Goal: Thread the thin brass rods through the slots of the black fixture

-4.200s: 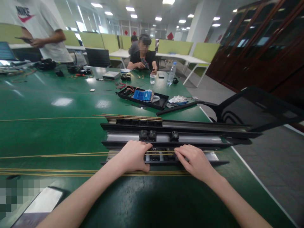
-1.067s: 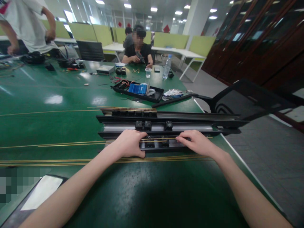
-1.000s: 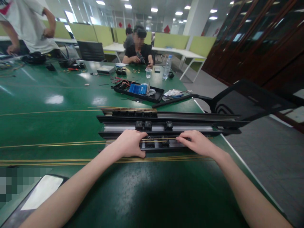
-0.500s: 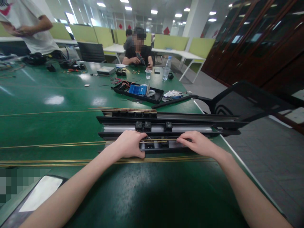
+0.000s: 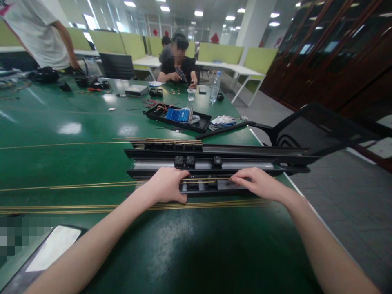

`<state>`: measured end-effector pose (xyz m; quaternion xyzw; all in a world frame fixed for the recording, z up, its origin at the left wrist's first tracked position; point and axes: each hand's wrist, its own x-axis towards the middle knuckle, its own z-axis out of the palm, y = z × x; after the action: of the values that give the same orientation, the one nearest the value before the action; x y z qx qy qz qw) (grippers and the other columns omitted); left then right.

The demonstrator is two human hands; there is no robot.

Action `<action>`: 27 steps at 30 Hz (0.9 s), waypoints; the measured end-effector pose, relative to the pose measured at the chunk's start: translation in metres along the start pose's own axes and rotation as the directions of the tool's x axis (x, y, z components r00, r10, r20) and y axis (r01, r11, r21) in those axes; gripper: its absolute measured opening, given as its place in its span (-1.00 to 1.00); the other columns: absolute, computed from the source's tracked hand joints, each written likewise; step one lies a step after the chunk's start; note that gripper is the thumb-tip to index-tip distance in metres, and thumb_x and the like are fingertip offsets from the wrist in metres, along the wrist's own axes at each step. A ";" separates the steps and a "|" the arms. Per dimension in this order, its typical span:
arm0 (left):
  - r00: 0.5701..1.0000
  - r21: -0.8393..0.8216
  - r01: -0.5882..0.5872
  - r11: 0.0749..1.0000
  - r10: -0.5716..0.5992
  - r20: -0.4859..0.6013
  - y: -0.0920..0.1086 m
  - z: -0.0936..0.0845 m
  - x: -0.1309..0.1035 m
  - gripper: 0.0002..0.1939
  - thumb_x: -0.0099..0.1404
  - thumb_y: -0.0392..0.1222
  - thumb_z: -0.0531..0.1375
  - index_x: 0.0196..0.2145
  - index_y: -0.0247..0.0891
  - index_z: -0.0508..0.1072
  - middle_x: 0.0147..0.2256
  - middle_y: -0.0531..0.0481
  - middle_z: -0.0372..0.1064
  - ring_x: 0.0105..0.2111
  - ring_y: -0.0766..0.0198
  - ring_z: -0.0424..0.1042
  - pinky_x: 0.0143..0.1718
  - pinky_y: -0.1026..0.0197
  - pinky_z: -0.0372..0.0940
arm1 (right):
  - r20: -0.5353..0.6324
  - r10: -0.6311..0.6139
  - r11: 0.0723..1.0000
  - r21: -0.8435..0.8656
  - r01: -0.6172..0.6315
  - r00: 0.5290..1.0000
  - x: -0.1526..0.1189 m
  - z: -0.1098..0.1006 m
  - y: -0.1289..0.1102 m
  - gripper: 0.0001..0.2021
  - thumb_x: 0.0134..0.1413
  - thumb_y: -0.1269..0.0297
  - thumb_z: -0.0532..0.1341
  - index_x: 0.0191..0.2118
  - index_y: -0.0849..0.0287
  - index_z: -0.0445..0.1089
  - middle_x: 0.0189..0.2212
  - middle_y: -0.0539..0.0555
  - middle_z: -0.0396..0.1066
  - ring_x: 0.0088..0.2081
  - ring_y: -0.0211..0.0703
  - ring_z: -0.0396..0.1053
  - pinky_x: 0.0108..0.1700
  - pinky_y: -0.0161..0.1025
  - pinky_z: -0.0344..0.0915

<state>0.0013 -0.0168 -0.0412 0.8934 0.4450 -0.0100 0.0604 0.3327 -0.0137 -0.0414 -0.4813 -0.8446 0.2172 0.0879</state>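
Observation:
Long black channels lie across the green table, with small black blocks in them. My left hand [image 5: 168, 184] rests over the nearest channel [image 5: 228, 192], thumb and fingers spread around its left part beside a black block [image 5: 192, 183]; whether it grips anything is hidden. My right hand [image 5: 255, 181] pinches a thin brass rod [image 5: 205, 180] above the same channel, right of a second block [image 5: 212, 182]. The middle channel [image 5: 202, 165] holds several blocks. More brass rods [image 5: 76, 210] lie along the table in front of the channels, and others [image 5: 165, 141] lie on the far channel.
Beyond the channels is a black tray [image 5: 199, 125] with a blue item, next to white gloves [image 5: 223, 122]. A bottle [image 5: 215, 87] and cup [image 5: 191, 95] stand farther back, near a seated person. A chair [image 5: 309, 126] is at the right edge.
My right hand has shifted slightly right along the channel. My left hand has barely moved. At the far left, the standing person's arm has lowered toward the table.

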 end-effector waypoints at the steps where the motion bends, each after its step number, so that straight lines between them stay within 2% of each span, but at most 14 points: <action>1: 1.000 -0.001 0.004 1.000 -0.004 0.003 0.000 0.000 0.000 -0.42 -0.03 0.13 0.28 -0.05 -0.16 0.47 -0.17 -0.12 0.57 -0.23 -0.04 0.55 -0.28 0.08 0.35 | 0.003 0.002 1.000 0.001 -0.002 1.000 0.000 -0.001 0.000 -0.66 0.31 0.05 0.10 -0.14 0.08 0.58 -0.14 0.05 0.59 -0.12 -0.01 0.49 -0.06 -0.17 0.33; 8: 0.999 0.001 0.023 1.000 -0.023 0.023 0.001 -0.001 0.001 -0.40 -0.04 0.13 0.29 -0.04 -0.15 0.47 -0.16 -0.11 0.57 -0.21 -0.04 0.55 -0.28 0.09 0.34 | 0.017 0.016 1.000 0.022 -0.017 1.000 -0.002 -0.003 -0.002 -0.65 0.31 0.05 0.09 -0.15 0.08 0.58 -0.15 0.06 0.59 -0.13 -0.01 0.49 -0.07 -0.17 0.31; 16: 1.000 0.003 0.001 1.000 -0.001 -0.005 -0.001 0.001 0.000 -0.38 -0.04 0.13 0.28 -0.02 -0.15 0.47 -0.16 -0.11 0.58 -0.21 -0.05 0.55 -0.29 0.08 0.34 | 0.046 0.036 0.998 0.051 -0.038 0.998 -0.003 -0.006 -0.004 -0.66 0.31 0.04 0.09 -0.17 0.08 0.57 -0.15 0.05 0.59 -0.13 -0.02 0.48 -0.07 -0.19 0.30; 27: 1.000 0.006 0.014 1.000 -0.014 0.013 0.001 0.000 0.001 -0.39 -0.04 0.13 0.29 -0.03 -0.15 0.47 -0.16 -0.12 0.57 -0.21 -0.06 0.55 -0.28 0.07 0.35 | 0.046 0.059 0.997 0.054 -0.062 0.997 -0.004 -0.009 -0.004 -0.63 0.28 0.02 0.09 -0.14 0.10 0.58 -0.13 0.09 0.59 -0.11 0.03 0.48 -0.04 -0.13 0.32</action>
<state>0.0023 -0.0165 -0.0412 0.8904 0.4507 -0.0174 0.0606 0.3347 -0.0167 -0.0314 -0.4991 -0.8251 0.2538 0.0756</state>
